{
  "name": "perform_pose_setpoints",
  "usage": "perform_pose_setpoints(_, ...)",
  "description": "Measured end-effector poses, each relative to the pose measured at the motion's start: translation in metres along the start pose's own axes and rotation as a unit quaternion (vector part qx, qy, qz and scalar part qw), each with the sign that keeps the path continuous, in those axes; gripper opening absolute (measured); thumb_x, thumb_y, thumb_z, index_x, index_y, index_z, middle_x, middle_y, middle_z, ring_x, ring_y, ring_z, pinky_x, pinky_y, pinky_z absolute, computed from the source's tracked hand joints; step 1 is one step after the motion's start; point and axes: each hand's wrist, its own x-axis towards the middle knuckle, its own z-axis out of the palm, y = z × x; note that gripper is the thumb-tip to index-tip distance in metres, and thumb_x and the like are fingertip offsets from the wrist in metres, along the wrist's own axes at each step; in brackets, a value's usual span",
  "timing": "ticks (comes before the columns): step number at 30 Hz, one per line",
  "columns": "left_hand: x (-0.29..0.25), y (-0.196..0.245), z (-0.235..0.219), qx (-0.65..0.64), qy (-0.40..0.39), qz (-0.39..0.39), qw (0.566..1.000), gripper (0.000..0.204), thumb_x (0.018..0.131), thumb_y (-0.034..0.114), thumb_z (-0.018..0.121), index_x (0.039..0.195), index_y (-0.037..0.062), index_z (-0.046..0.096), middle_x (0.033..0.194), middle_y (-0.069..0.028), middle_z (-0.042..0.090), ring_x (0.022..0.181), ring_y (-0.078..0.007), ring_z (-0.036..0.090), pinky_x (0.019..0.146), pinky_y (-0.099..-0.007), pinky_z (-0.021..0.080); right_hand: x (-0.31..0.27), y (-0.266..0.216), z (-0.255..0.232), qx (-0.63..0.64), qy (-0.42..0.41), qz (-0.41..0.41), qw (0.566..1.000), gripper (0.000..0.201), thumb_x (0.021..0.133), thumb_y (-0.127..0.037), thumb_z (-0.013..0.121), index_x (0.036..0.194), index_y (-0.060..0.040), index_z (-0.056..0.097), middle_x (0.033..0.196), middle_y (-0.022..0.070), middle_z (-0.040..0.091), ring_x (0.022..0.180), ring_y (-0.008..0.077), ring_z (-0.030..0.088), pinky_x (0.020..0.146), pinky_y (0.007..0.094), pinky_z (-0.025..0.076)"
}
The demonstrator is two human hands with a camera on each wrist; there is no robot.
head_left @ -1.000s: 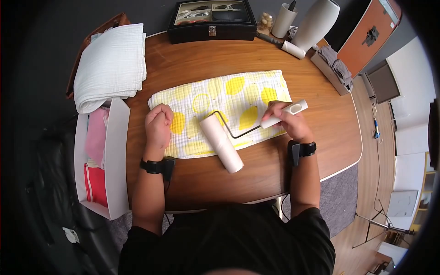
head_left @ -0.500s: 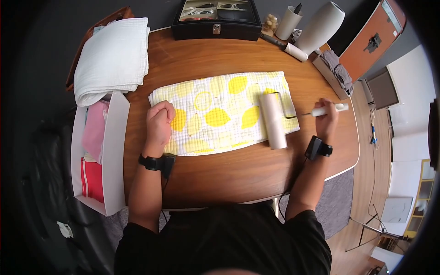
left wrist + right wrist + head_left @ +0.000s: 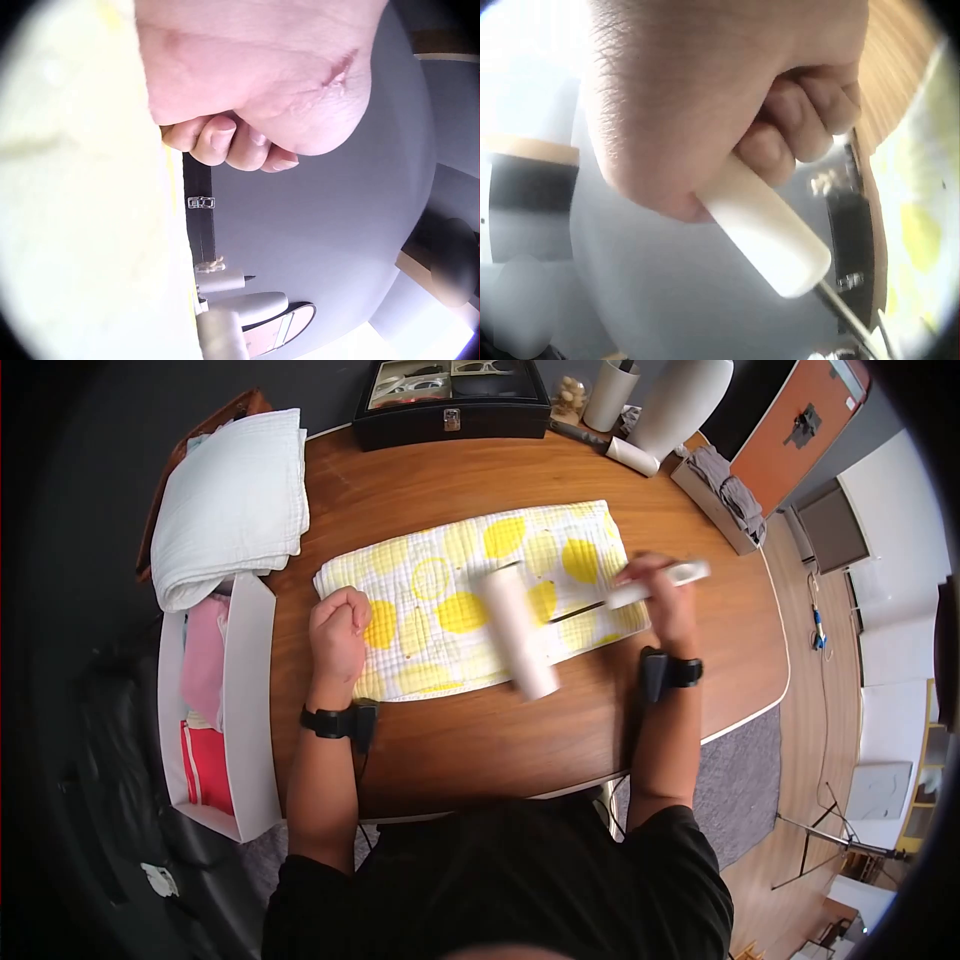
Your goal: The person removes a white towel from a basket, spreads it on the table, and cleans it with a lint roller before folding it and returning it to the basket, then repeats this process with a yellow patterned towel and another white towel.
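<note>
A folded white cloth with yellow lemon prints (image 3: pixel 425 575) lies flat on the table. The left hand (image 3: pixel 340 638) rests on its left end with fingers curled into the palm; the left wrist view shows those fingers (image 3: pixel 221 139) holding nothing. In the right hand (image 3: pixel 668 605) is the white handle (image 3: pixel 630 594) of a lint roller, gripped with curled fingers, as the right wrist view of the handle (image 3: pixel 769 232) also shows. The blurred white roller (image 3: pixel 520 632) is over the cloth's middle right, crossing its front edge.
At the left stand a white box (image 3: pixel 250 710) of clothes and a folded white cloth (image 3: pixel 235 505). Along the back are a black glasses case (image 3: pixel 450 422), a jar, a cup and a white vase (image 3: pixel 682 410). A narrow box of grey cloth (image 3: pixel 718 505) sits at the right.
The roller swung right, then came back left over the cloth, with the right hand moving the same way. The left hand has stayed on the cloth's left end.
</note>
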Motion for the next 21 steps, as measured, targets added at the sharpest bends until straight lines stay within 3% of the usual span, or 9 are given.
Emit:
perform_pose_setpoints(2, 0.001, -0.001, -0.001, 0.0, -0.002, 0.003, 1.0, 0.023, 0.087, -0.006, 0.039, 0.069, 0.0051, 0.048, 0.068, 0.0007, 0.044, 0.065, -0.0086, 0.035, 0.061, -0.0268, 0.025, 0.001, 0.011, -0.056, 0.043, 0.103, -0.061, 0.992, 0.02, 0.105, -0.015, 0.061, 0.108, 0.0015, 0.072, 0.104, 0.0176, 0.075, 0.099, 0.0266, 0.071, 0.089, 0.0397, 0.055)
perform_pose_setpoints(4, 0.002, -0.001, 0.0, -0.007, -0.005, 0.002, 1.0, 0.023, 0.086, -0.006, 0.038, 0.069, 0.0048, 0.048, 0.068, 0.0007, 0.043, 0.065, -0.0086, 0.035, 0.062, -0.0269, 0.025, -0.001, 0.01, -0.102, 0.095, 0.215, -0.037, 0.971, 0.022, 0.103, -0.016, 0.06, 0.106, 0.0022, 0.071, 0.1, 0.0135, 0.071, 0.09, 0.0205, 0.063, 0.08, 0.0342, 0.05)
perform_pose_setpoints(7, 0.002, -0.003, -0.001, -0.008, -0.008, -0.001, 1.0, 0.023, 0.086, -0.006, 0.038, 0.068, 0.0046, 0.048, 0.068, 0.0008, 0.043, 0.065, -0.0086, 0.035, 0.062, -0.027, 0.026, -0.013, 0.005, -0.149, 0.087, 0.226, 0.013, 0.97, 0.025, 0.102, -0.018, 0.057, 0.108, 0.0015, 0.071, 0.097, 0.0067, 0.069, 0.082, 0.0142, 0.056, 0.073, 0.0306, 0.047)
perform_pose_setpoints(10, 0.002, -0.002, 0.0, 0.005, -0.004, -0.003, 1.0, 0.023, 0.086, -0.006, 0.039, 0.068, 0.0046, 0.048, 0.068, 0.001, 0.043, 0.066, -0.0086, 0.035, 0.062, -0.0271, 0.026, -0.01, 0.013, -0.152, 0.087, 0.193, 0.004, 0.977, 0.025, 0.105, -0.02, 0.059, 0.111, -0.0004, 0.072, 0.099, 0.0034, 0.068, 0.085, 0.0123, 0.057, 0.074, 0.0298, 0.047)
perform_pose_setpoints(14, 0.002, -0.003, 0.0, 0.012, -0.003, -0.001, 1.0, 0.023, 0.087, -0.006, 0.039, 0.069, 0.0044, 0.048, 0.069, 0.0012, 0.044, 0.065, -0.0087, 0.035, 0.061, -0.0272, 0.026, 0.003, 0.017, -0.08, 0.084, 0.125, 0.006, 0.989, 0.029, 0.11, -0.029, 0.062, 0.115, -0.0029, 0.073, 0.106, 0.003, 0.069, 0.092, 0.0118, 0.058, 0.077, 0.0286, 0.047)
perform_pose_setpoints(15, 0.002, -0.003, 0.002, 0.011, -0.003, -0.003, 1.0, 0.023, 0.087, -0.006, 0.039, 0.069, 0.0043, 0.048, 0.069, 0.0013, 0.044, 0.065, -0.0087, 0.035, 0.061, -0.0271, 0.026, 0.007, 0.016, -0.046, 0.065, 0.144, -0.006, 0.987, 0.027, 0.109, -0.028, 0.062, 0.114, -0.0044, 0.073, 0.107, 0.0046, 0.071, 0.089, 0.0112, 0.058, 0.075, 0.0285, 0.047)
perform_pose_setpoints(17, 0.001, 0.001, 0.003, 0.016, 0.001, -0.006, 1.0, 0.023, 0.087, -0.006, 0.039, 0.069, 0.0043, 0.048, 0.069, 0.0013, 0.043, 0.065, -0.0087, 0.035, 0.061, -0.0271, 0.026, 0.009, 0.004, -0.006, -0.028, 0.073, 0.091, 0.993, 0.027, 0.103, -0.021, 0.054, 0.107, -0.0053, 0.075, 0.101, 0.0026, 0.074, 0.079, 0.0085, 0.055, 0.067, 0.0291, 0.044)
perform_pose_setpoints(18, 0.0, 0.002, 0.002, 0.015, 0.001, -0.005, 1.0, 0.023, 0.087, -0.006, 0.039, 0.069, 0.0044, 0.048, 0.069, 0.0013, 0.043, 0.065, -0.0087, 0.036, 0.061, -0.027, 0.026, 0.011, 0.008, 0.019, -0.066, 0.046, 0.057, 0.995, 0.029, 0.102, -0.02, 0.051, 0.105, -0.0047, 0.076, 0.098, 0.0015, 0.075, 0.077, 0.0091, 0.056, 0.068, 0.0288, 0.044)
perform_pose_setpoints(21, 0.0, 0.001, 0.001, 0.011, -0.004, -0.002, 1.0, 0.023, 0.087, -0.006, 0.039, 0.069, 0.0048, 0.048, 0.068, 0.0013, 0.043, 0.065, -0.0088, 0.035, 0.062, -0.0269, 0.026, 0.004, -0.015, 0.062, -0.063, -0.022, 0.173, 0.983, 0.028, 0.105, -0.023, 0.057, 0.102, -0.0048, 0.078, 0.1, 0.0035, 0.078, 0.078, 0.0102, 0.059, 0.069, 0.0278, 0.045)
